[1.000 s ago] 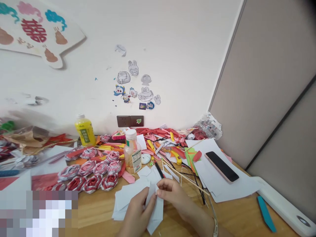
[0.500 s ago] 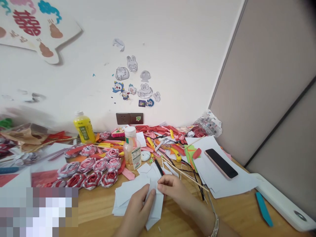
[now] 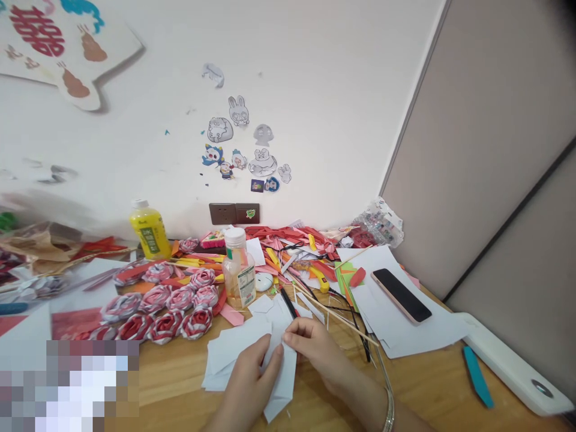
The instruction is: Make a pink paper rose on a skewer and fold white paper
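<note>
My left hand [image 3: 252, 378] is closed on a piece of white paper [image 3: 283, 387], its thumb pressed along the top. Close beside it, my right hand [image 3: 315, 351] pinches the same paper between thumb and fingertips. The grip is partly hidden behind the fingers. More white sheets [image 3: 222, 354] lie on the wooden table under and left of my left hand. Just beyond my right fingertips is a dark, pen-like stick [image 3: 288, 302]. A bracelet [image 3: 389, 408] circles my right wrist.
Striped paper roses [image 3: 166, 324] stand left, near a clear bottle [image 3: 238, 270] and a yellow bottle [image 3: 150, 231]. Coloured strips [image 3: 288, 237] and a yellow cutter [image 3: 320, 279] lie behind. At right are a phone [image 3: 402, 296], thin sticks [image 3: 337, 316] and a teal tool [image 3: 477, 377].
The view has shifted slightly, so the scene sits a little further left and up. Both hands stay on the paper with hardly any movement of their own.
</note>
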The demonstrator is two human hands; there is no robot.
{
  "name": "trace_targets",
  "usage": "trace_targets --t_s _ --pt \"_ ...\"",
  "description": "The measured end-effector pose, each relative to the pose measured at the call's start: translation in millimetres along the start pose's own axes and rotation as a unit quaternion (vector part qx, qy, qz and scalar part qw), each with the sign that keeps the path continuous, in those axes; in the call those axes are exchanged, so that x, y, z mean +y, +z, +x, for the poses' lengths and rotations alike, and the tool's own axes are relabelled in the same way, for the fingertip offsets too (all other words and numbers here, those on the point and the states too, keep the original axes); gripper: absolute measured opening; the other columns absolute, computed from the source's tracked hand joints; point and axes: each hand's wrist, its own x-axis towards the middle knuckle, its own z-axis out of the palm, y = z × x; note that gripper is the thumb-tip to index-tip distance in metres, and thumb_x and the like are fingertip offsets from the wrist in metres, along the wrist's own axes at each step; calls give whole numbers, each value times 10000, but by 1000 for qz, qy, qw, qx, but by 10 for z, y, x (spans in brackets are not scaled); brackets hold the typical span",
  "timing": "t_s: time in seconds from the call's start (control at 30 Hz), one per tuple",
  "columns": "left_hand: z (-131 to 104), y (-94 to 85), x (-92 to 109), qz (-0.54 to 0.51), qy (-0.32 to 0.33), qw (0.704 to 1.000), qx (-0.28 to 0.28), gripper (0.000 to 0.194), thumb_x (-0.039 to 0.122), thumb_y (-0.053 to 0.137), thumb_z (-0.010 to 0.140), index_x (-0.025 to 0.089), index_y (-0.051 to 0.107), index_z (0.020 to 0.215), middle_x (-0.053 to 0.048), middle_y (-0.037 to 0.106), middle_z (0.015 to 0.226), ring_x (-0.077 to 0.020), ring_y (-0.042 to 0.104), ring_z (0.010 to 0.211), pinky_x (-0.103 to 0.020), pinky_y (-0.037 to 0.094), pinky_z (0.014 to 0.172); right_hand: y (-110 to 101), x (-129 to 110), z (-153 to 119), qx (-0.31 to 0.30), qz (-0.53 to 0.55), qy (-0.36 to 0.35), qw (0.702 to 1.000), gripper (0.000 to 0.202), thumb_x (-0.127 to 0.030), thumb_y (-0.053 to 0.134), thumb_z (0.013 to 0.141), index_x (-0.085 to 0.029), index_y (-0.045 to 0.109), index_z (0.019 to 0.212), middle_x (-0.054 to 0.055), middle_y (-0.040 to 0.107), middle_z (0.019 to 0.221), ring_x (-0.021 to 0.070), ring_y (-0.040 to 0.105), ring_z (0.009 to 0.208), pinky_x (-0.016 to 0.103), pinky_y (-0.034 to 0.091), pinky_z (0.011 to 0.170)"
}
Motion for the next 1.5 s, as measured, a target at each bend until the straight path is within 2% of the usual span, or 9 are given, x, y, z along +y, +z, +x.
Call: trace_targets --t_s 0.17,0.37,0.57,0.7,0.87,1.0,1.17,1.27,1.5 --pt "-9 -7 50 -19 -4 1000 -20 280 381 425 788 199 463 579 26 480 559 -156 440 562 -239 357 528 15 13 5 -2 14 -15 1000 292 -412 667 660 -145 553 631 -40 483 575 91 422 554 201 330 528" --pt "-23 3 57 -56 -10 998 -13 283 390 441 790 201 462 581 31 491 560 -153 435 550 -236 366 522 57 115 4 -8 94 25 995 320 -433 663 672 -143 528 679 -53 450 542 58 367 459 179 257 436" --pt "-26 -9 69 -56 -7 998 -31 260 377 416 807 188 495 646 -2 548 625 -181 491 625 -256 402 587 103 171 8 -11 172 37 984 318 -406 695 650 -149 512 687 -48 470 561 65 401 471 189 305 460" --pt "-13 10 55 -40 -8 999 -17 258 376 415 794 199 460 613 6 522 596 -177 479 600 -256 388 565 130 177 0 -2 184 33 982 310 -381 704 646 -148 502 682 -44 476 572 69 411 484 191 311 469" --pt "-3 44 20 -5 -15 1000 2 278 386 397 778 224 373 554 31 454 539 -155 420 538 -251 343 515 139 199 0 22 127 -8 992 306 -384 663 688 -150 470 655 -42 456 587 79 395 526 199 309 495" --pt "11 33 7 19 -21 1000 6 282 394 388 776 224 376 550 27 462 529 -158 424 535 -255 340 514 98 156 4 25 -13 -72 997 255 -369 569 767 -158 463 669 -43 425 595 90 381 547 211 301 513" --pt "17 12 29 1 -30 1000 8 265 394 410 770 208 451 586 14 523 565 -177 476 584 -259 374 557 28 88 -4 -7 -216 -164 963 315 -286 450 839 -175 356 560 -56 327 536 87 326 526 218 241 490" --pt "21 22 15 -5 -41 999 -1 273 403 402 772 206 453 590 19 508 563 -177 470 585 -259 373 551 5 122 17 -23 -215 -160 963 339 -309 434 850 -181 320 558 -59 302 539 85 307 525 216 236 483" --pt "106 -4 -72 -37 -70 997 3 253 392 402 770 194 468 627 7 512 601 -201 492 641 -280 388 599 -10 341 117 -53 -117 -106 986 371 -436 415 854 -185 341 592 -57 334 552 85 332 526 207 267 482"
